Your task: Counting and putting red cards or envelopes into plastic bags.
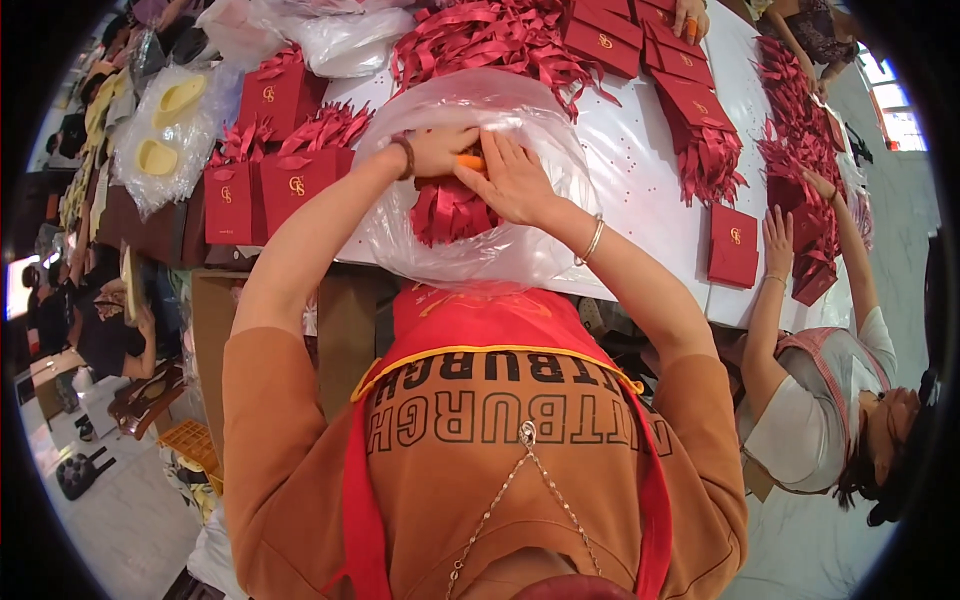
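A clear plastic bag (545, 105) lies on the table's near edge in front of me, its mouth spread wide. Inside it sits a bundle of red ribbons (445, 215). My left hand (436, 152) rests over the bundle with its fingers pointing right; an orange cover shows on one digit. My right hand (515, 182) lies flat beside it, fingers stretched out and thumb apart, its fingertips close to the left hand's. Both hands are within the bag's opening. What lies under the palms is hidden, and the left fingertips are partly covered.
Red gift bags (300, 188) with ribbon handles stand to the left, near yellow slippers (157, 157) in clear plastic. A red ribbon heap (480, 45) lies beyond my bag. Stacked red bags (695, 110) and a single one (733, 245) lie right, near a co-worker's hand (778, 240).
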Demonstrator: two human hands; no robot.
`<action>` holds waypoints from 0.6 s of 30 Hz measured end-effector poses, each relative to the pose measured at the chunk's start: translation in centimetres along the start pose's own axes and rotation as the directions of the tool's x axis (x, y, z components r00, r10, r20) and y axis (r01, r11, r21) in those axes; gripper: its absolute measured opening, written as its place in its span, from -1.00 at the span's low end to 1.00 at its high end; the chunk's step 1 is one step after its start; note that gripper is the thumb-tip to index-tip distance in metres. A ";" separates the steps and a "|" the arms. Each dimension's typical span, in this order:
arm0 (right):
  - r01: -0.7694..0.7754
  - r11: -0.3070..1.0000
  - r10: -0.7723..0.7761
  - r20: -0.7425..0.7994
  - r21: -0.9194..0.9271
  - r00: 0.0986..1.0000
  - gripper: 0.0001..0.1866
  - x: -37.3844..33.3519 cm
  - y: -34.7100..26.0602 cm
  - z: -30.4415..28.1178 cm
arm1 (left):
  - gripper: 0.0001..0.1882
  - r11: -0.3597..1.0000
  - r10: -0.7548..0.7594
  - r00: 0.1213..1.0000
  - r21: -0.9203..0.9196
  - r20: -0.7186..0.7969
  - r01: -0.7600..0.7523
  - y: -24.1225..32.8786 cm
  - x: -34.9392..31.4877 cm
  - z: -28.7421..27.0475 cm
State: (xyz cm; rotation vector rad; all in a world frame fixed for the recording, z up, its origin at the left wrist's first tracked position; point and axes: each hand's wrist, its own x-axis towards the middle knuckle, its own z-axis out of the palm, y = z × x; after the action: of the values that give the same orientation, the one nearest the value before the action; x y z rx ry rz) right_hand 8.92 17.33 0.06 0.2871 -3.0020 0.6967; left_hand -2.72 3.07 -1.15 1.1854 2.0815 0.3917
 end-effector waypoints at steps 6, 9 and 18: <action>-0.082 0.993 0.054 0.304 0.082 0.951 -0.24 0.2 0.1 0.6 | -0.52 0.835 0.089 0.909 -0.467 -0.408 -0.292 -1.7 -1.9 -1.8; 0.009 0.984 0.026 0.196 -0.179 0.980 -0.26 -0.1 0.2 0.9 | -0.57 0.990 -0.133 0.880 -0.027 -0.456 0.135 2.1 -2.6 -1.4; 0.114 0.931 0.112 0.569 -0.347 0.814 -0.01 2.4 -0.5 -3.4 | -0.54 0.943 0.082 0.956 0.333 -0.282 0.017 4.4 -4.3 2.3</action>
State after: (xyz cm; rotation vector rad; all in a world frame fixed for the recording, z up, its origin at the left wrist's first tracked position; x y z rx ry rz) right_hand 6.68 17.96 3.49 0.5733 -3.6148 0.0059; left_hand 3.09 1.61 1.56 1.4305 2.4593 0.2463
